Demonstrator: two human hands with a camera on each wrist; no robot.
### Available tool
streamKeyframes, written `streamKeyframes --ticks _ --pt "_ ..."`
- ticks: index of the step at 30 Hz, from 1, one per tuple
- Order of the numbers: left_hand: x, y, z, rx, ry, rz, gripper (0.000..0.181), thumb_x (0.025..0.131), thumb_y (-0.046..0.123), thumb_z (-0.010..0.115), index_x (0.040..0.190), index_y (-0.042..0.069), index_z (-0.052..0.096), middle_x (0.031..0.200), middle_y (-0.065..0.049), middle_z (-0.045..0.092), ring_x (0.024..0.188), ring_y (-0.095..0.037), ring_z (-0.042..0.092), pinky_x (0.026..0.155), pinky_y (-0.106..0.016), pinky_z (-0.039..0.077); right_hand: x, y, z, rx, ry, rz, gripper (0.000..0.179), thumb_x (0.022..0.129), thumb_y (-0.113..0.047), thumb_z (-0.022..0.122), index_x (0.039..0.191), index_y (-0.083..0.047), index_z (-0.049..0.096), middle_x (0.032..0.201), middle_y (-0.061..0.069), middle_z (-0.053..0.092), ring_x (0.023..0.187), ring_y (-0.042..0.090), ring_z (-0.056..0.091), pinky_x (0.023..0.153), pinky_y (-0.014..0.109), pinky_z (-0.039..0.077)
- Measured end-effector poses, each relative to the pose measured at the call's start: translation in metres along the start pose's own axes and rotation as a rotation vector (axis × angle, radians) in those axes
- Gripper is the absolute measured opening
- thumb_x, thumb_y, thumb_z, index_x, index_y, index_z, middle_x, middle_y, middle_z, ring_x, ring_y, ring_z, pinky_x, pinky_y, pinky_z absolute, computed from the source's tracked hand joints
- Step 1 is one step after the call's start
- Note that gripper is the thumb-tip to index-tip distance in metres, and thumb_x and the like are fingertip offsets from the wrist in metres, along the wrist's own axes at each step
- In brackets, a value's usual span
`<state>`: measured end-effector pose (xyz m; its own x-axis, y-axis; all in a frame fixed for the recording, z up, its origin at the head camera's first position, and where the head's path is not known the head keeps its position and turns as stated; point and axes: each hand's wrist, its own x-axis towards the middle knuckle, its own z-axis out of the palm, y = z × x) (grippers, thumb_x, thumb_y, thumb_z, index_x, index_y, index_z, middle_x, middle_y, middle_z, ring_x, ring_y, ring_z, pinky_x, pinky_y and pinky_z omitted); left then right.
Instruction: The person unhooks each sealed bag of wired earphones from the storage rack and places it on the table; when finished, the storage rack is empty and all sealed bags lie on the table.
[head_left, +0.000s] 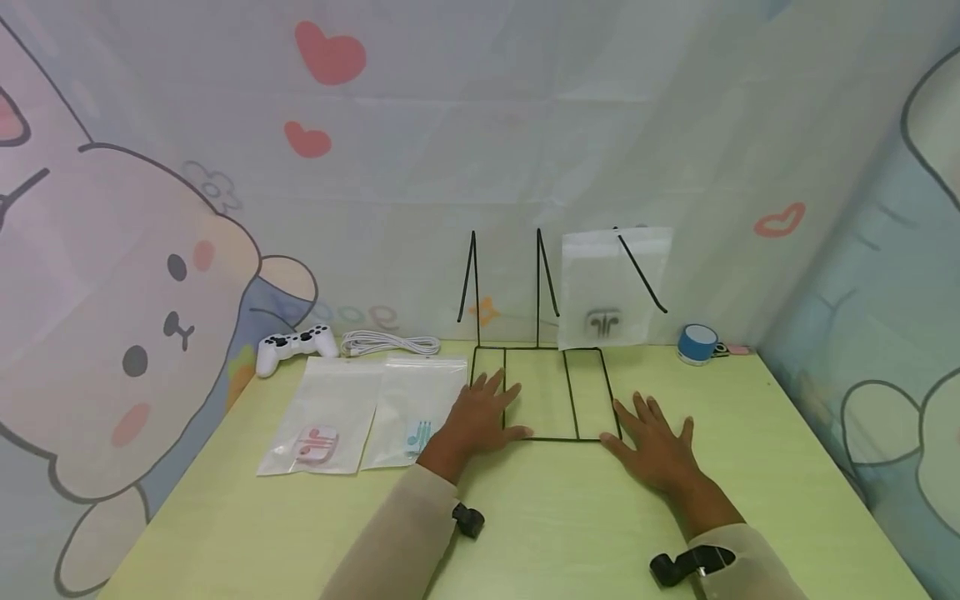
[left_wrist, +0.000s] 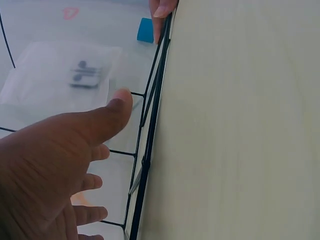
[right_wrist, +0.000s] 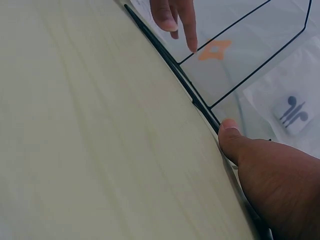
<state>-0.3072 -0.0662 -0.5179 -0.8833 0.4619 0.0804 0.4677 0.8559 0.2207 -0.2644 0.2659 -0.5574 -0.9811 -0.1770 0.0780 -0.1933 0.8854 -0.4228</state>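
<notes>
A black wire display rack (head_left: 558, 439) stands on the table, its base flat and its hooks rising at the back. Over the base's left side my left hand (head_left: 478, 418) lies with spread fingers; its thumb (left_wrist: 117, 107) is extended in the left wrist view. At the front right corner, my right hand (head_left: 658, 452) has its fingers spread and its thumb (right_wrist: 231, 137) by the wire. From the rack's right hook hangs a clear zip bag (head_left: 581, 279) with dark-printed earphones (head_left: 603, 323). Neither hand holds anything. Whether every finger touches the wire is unclear.
Left of the rack lie two zip bags, one with a pink earphone case (head_left: 317, 444), one with blue earphones (head_left: 420, 435). Behind them are a white game controller (head_left: 296, 346) and a coiled white cable (head_left: 390, 342). A blue cylinder (head_left: 697, 343) stands at the back right.
</notes>
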Motion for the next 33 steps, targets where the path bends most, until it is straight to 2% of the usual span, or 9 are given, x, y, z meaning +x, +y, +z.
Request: streamKeyframes --ticks 6,15,19,26,33 --pt "0.005 0.008 0.008 0.019 -0.039 -0.024 0.082 0.101 0.07 0.062 0.167 0.023 0.048 0.181 -0.015 0.03 0.165 -0.047 0.032 0.127 -0.07 0.035 -0.001 -0.001 -0.001 -0.005 -0.005 -0.001 0.084 0.109 -0.071 0.048 0.173 -0.019 0.035 0.182 0.025 0.017 0.169 0.052 0.011 0.116 0.092 -0.01" --pt "0.005 0.013 0.012 -0.036 -0.098 -0.085 0.08 0.104 0.067 0.06 0.168 0.021 0.045 0.183 -0.014 0.024 0.168 -0.049 0.022 0.129 -0.074 0.028 -0.001 -0.002 -0.001 -0.008 -0.006 -0.001 0.083 0.109 -0.07 0.048 0.173 -0.018 0.035 0.182 0.025 0.018 0.169 0.052 0.011 0.116 0.092 -0.009" --pt "0.004 0.013 0.012 -0.048 -0.101 -0.098 0.081 0.105 0.065 0.061 0.167 0.016 0.046 0.182 -0.017 0.026 0.168 -0.051 0.021 0.13 -0.072 0.027 -0.001 -0.003 -0.002 -0.008 -0.005 0.0 0.083 0.109 -0.069 0.048 0.172 -0.017 0.036 0.181 0.026 0.018 0.168 0.052 0.011 0.117 0.092 -0.009" --pt "0.004 0.014 0.011 -0.013 -0.125 -0.11 0.085 0.107 0.064 0.059 0.164 0.003 0.047 0.178 -0.019 0.034 0.167 -0.052 0.023 0.132 -0.069 0.027 -0.001 -0.003 -0.002 -0.009 -0.004 0.001 0.083 0.109 -0.069 0.048 0.173 -0.017 0.035 0.181 0.025 0.018 0.169 0.052 0.011 0.117 0.092 -0.009" --pt "0.006 0.011 0.02 0.004 -0.12 -0.092 0.079 0.108 0.064 0.055 0.165 0.009 0.047 0.178 -0.018 0.034 0.166 -0.052 0.025 0.131 -0.071 0.026 0.0 0.0 0.001 -0.017 0.004 -0.005 0.084 0.108 -0.071 0.048 0.172 -0.018 0.036 0.181 0.025 0.018 0.168 0.052 0.012 0.116 0.093 -0.008"
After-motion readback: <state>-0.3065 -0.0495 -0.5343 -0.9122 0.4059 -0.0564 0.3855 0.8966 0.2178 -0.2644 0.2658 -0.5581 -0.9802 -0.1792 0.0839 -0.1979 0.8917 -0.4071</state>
